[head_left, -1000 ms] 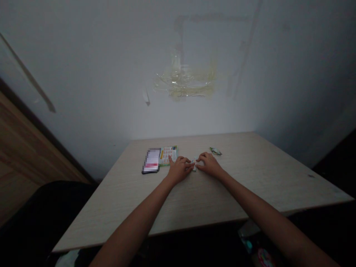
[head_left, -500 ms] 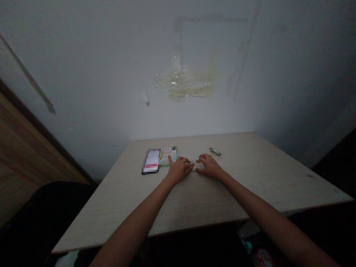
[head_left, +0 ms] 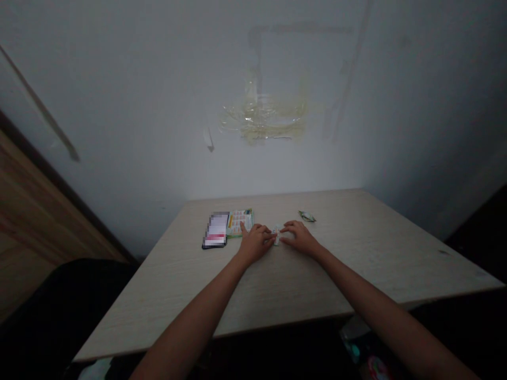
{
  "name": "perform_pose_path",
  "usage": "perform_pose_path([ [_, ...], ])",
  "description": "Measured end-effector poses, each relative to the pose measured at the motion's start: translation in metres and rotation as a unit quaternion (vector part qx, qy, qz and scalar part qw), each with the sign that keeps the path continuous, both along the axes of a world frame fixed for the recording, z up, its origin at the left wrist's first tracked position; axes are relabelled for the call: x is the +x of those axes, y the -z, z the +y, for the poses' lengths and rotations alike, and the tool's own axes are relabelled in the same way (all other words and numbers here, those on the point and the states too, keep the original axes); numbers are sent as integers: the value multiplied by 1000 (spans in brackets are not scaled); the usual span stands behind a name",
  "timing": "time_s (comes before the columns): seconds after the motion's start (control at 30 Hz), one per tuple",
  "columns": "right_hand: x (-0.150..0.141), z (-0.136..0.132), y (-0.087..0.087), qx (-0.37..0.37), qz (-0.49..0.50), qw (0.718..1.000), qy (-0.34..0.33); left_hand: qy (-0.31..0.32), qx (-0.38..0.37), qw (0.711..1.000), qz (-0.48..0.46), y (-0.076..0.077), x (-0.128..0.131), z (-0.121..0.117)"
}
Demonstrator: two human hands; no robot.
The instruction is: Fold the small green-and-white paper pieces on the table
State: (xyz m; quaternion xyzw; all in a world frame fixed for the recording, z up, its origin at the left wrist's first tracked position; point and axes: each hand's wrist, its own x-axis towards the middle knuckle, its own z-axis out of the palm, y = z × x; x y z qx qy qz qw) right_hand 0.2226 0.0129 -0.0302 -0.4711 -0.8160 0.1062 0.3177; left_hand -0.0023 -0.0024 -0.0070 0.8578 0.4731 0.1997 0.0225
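Observation:
A small white piece with coloured print, its kind too small to make out, lies on the table between my two hands. My left hand has its fingers drawn together and their tips pressed on the piece's left side, with the thumb raised towards a printed booklet. Close to the piece's right edge, my right hand holds its thumb and forefinger apart; whether they touch it I cannot tell.
A phone with a blurred screen lies left of the booklet. Further back on the right is a small green and white packet. The pale wooden table meets a wall with yellowed clear tape.
My right thumb and forefinger have eased slightly away from the small piece, so more of it shows. The left hand has hardly moved.

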Motion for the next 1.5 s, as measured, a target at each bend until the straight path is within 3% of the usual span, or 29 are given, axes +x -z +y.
perform_pose_path([
  [0.13,3,0,-2,5,37,999,2,-7,1,1000,-13,-1,1,-1],
  [0.47,-1,-1,4,37,-24,999,-13,-35,-6,999,-9,-1,4,-2],
  [0.87,-3,12,7,14,-40,997,58,-34,-5,999,-18,5,3,2],
  [1.5,-9,17,3,13,-92,992,88,-23,-12,999,-20,5,2,4],
])
